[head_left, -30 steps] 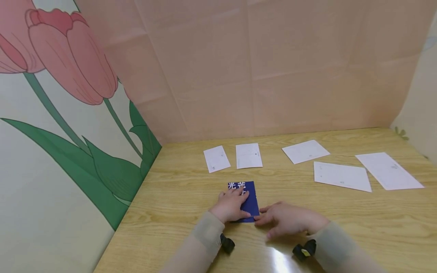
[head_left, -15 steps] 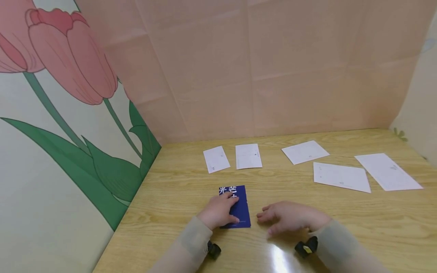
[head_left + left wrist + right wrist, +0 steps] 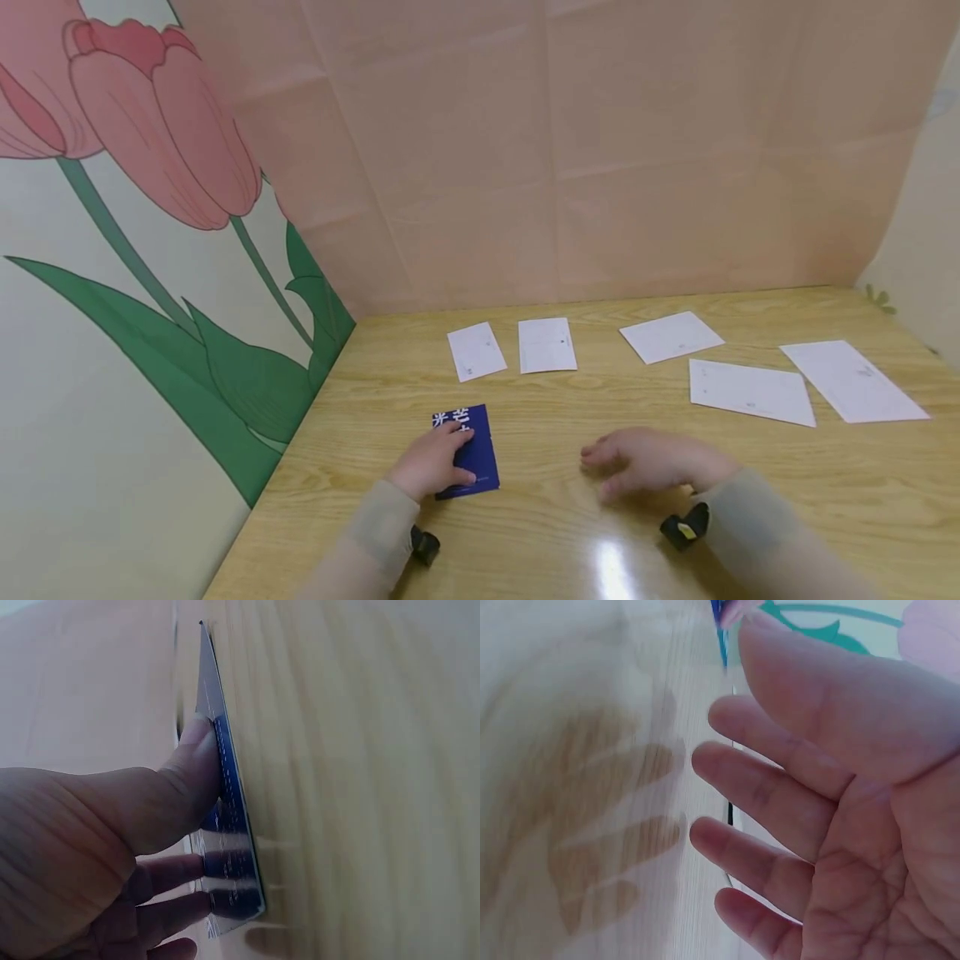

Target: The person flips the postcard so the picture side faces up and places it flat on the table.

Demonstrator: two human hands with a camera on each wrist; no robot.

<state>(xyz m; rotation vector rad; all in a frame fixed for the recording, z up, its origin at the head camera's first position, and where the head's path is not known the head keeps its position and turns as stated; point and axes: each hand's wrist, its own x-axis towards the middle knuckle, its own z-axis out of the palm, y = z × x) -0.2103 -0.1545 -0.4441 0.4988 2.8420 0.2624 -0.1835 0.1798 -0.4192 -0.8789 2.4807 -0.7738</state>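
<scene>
A dark blue card (image 3: 480, 454) with white printed characters lies on the table, left of centre in the head view. My left hand (image 3: 431, 462) rests on top of it, thumb near the lower edge and fingers spread toward the printed top. In the left wrist view, the thumb and fingertips of that hand press on the card's (image 3: 237, 799) glossy face. Apart from the card, my right hand (image 3: 648, 458) hovers low over the table with nothing in it. Its fingers (image 3: 765, 787) are loosely extended in the right wrist view, their reflection showing on the tabletop.
Toward the back left of the wooden table (image 3: 540, 542) lie two white cards, one of them upright (image 3: 546, 346) and the other tilted (image 3: 477, 352). Several more white cards (image 3: 750, 392) are spread at the right. A pink cloth (image 3: 555, 167) hangs behind.
My left hand has slid the blue card leftward across the table. The right hand, which was touching the card's lower right corner, has come away and shifted slightly right.
</scene>
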